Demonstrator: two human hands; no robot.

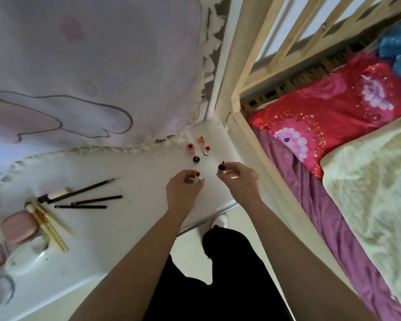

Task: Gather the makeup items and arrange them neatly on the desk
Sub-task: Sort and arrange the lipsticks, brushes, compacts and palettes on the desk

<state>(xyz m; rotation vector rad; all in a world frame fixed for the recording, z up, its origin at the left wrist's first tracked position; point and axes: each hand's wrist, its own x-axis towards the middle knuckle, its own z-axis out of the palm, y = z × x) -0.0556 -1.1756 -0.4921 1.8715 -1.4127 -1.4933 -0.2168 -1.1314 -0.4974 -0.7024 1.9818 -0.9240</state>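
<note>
One lipstick pinched in left hand, another lipstick in right hand, over desk beside bed.

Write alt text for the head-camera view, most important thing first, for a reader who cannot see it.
Over a white desk, the left hand holds a red-capped tube and the right hand a dark tube, near four standing tubes at the far corner. Dark pencils, gold tubes and a pink compact lie left.
</note>
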